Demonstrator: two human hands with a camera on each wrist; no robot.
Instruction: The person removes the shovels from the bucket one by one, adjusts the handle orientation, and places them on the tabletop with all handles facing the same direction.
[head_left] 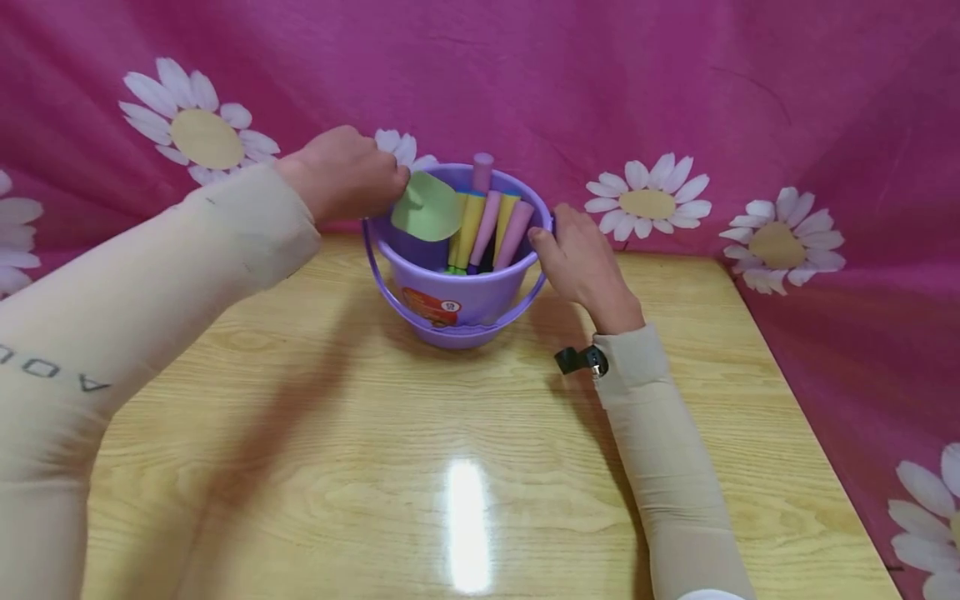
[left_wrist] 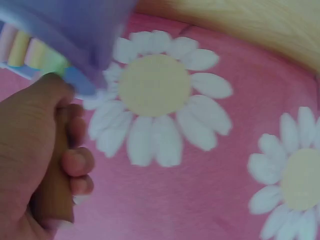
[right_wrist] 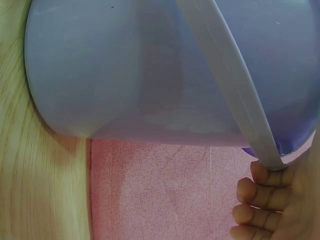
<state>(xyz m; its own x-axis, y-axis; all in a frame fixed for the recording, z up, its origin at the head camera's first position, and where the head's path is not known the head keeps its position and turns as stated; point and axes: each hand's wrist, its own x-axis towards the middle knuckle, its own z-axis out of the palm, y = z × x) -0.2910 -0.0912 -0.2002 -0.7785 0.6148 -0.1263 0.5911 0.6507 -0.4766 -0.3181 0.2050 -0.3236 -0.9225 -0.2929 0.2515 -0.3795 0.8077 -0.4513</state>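
Observation:
A purple toy bucket (head_left: 480, 292) stands upright on the wooden table, its handle hanging down in front. My left hand (head_left: 345, 173) is at the bucket's left rim and grips a toy shovel whose pale green blade (head_left: 427, 207) lies over the opening. In the left wrist view the fingers curl round its brownish handle (left_wrist: 52, 195). My right hand (head_left: 581, 262) holds the bucket's right rim, thumb at the edge. The right wrist view shows the curled fingers (right_wrist: 265, 197) beside the bucket handle (right_wrist: 235, 85). Inside the bucket, several yellow and pink tool handles (head_left: 487, 229) stick up.
A pink cloth (head_left: 525, 83) with white daisies hangs behind the table and along its right side. The wooden table (head_left: 360, 467) extends in front of the bucket. A small black strap (head_left: 579, 361) is at the right wrist.

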